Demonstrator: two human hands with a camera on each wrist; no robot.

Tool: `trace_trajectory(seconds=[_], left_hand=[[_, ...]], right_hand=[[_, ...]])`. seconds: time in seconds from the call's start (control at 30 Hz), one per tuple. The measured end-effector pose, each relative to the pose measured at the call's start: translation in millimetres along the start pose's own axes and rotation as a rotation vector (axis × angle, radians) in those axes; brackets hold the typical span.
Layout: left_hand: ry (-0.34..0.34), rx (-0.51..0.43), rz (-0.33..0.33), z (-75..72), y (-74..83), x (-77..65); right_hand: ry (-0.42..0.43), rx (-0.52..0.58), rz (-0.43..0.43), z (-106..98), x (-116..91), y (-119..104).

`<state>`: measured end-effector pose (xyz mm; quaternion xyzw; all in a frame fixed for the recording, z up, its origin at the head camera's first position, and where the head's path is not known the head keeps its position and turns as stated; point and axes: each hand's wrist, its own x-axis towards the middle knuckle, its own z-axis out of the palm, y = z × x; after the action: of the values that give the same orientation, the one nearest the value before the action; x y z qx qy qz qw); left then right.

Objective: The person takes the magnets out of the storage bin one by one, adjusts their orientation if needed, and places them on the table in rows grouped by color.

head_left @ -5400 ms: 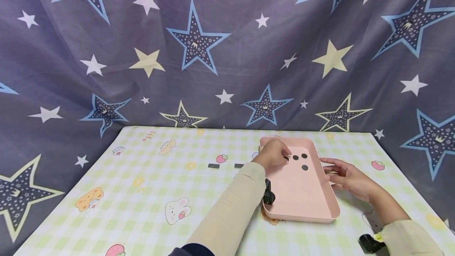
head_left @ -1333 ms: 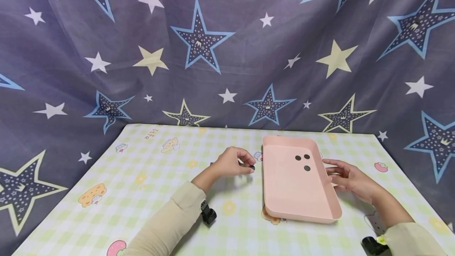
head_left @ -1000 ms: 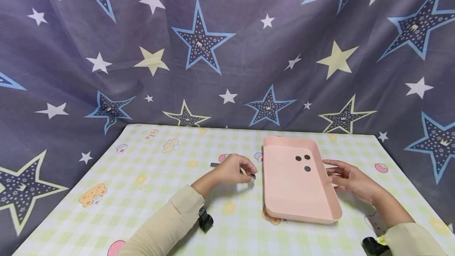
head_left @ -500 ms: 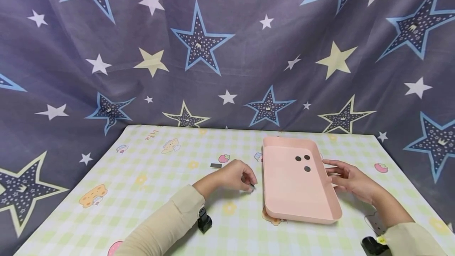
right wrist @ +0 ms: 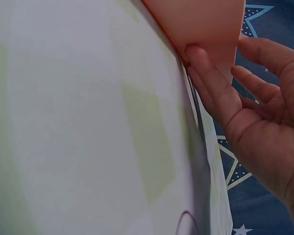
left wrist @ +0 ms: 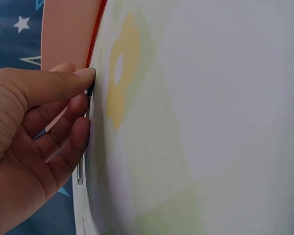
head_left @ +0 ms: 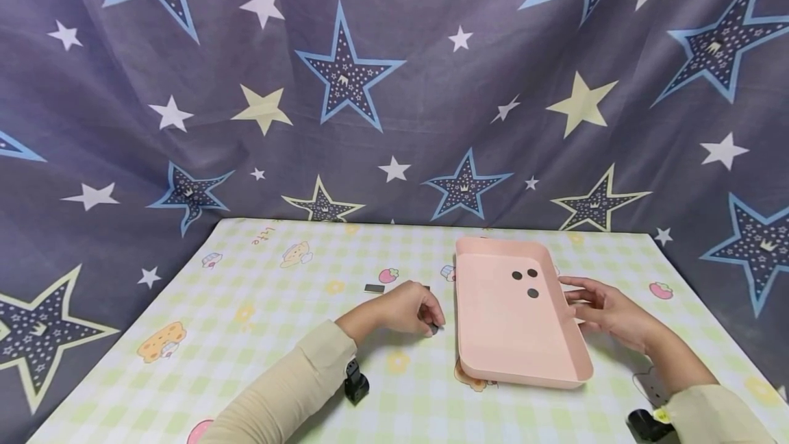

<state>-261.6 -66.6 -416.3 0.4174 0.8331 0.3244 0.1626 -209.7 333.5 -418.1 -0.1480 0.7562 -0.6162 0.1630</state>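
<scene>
My left hand [head_left: 409,308] is low over the tablecloth, left of the pink tray [head_left: 511,348]. Its thumb and fingertips pinch a small black disc [head_left: 433,328], largely covered by the fingers; the left wrist view has the disc [left wrist: 90,89] right at the cloth. Inside the tray's far half lie three more black discs [head_left: 533,293]. My right hand [head_left: 607,310] touches the tray's right wall from outside with extended fingers; in the right wrist view a fingertip rests against the pink wall [right wrist: 206,24].
A small dark rectangular piece [head_left: 374,288] lies on the table beyond my left hand. A second such piece [head_left: 426,287] is mostly hidden behind that hand. The table wears a green-checked cloth [head_left: 234,348], and a star-patterned curtain [head_left: 394,129] hangs behind it.
My left hand has come out of the tray with a black disc, moved left, then nearer and down to the cloth. My right hand and the tray hold their places.
</scene>
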Motion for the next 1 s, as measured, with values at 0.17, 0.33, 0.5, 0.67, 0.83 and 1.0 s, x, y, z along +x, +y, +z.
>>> trace_trajectory(seconds=[0.17,0.33,0.5,0.67,0.83,1.0], left_hand=[[0.049,0.005,-0.009,-1.4,1.8,-0.9],[0.091,-0.048,-0.037,-4.1,5.5,-1.4],[0.128,-0.067,-0.042,-7.9,8.6,0.4],[0.162,-0.079,-0.017,-15.1,14.2,2.0],[0.178,-0.089,0.0,-21.6,19.3,4.2],[0.182,-0.078,0.023,-26.3,22.0,8.4]], right_hand=[[0.0,0.0,0.004,0.1,-0.3,-0.2],[-0.005,-0.006,-0.002,0.1,-0.4,1.3],[-0.006,-0.004,-0.005,0.1,-0.3,2.1],[0.003,0.0,0.001,0.2,0.1,1.8],[-0.002,0.008,-0.007,-0.2,-1.0,0.4],[-0.003,0.013,-0.006,0.0,-1.5,-0.4]])
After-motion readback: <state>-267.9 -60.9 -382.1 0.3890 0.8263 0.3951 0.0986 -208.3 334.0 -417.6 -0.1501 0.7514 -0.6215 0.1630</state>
